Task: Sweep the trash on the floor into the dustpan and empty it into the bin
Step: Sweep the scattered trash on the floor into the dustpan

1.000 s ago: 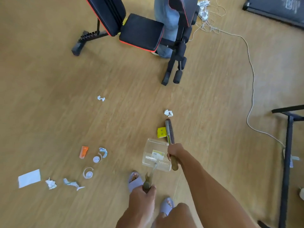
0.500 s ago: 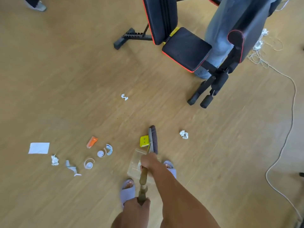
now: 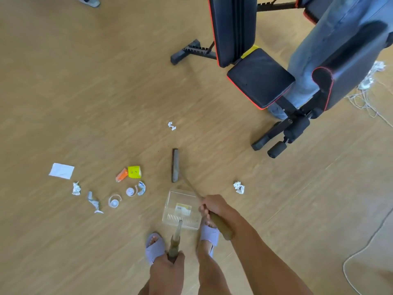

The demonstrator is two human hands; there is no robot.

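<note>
**Floor lot, wooden plank floor [image 3: 89,99]**

1. Clear plastic dustpan [image 3: 171,219]: on the floor just ahead of the person's feet, with a yellow-and-white label inside. Its long handle rises towards the camera.
2. Left hand [image 3: 168,271]: grip clamped round the top of the dustpan handle.
3. Dark narrow-headed broom [image 3: 175,165]: its head is on the floor just beyond the dustpan, and the thin shaft slants back to the right.
4. Right hand [image 3: 212,206]: grip clamped round the broom shaft, above its olive-brown end sleeve.
5. Trash, left of the broom head and well apart from the dustpan:
   - small yellow carton [image 3: 134,172] touching an orange wrapper [image 3: 121,174]
   - two white tape rings [image 3: 114,202]
   - flat white paper sheet [image 3: 61,170]
   - crumpled grey-white scraps [image 3: 76,188]
6. Crumpled white paper ball [image 3: 239,187]: to the right of the dustpan.
7. Small white paper scrap [image 3: 171,125]: beyond the broom head.
8. Black weight bench with red trim [image 3: 260,81]: upper right.
9. Lilac slippers [image 3: 154,245]: on the person's feet.
</note>
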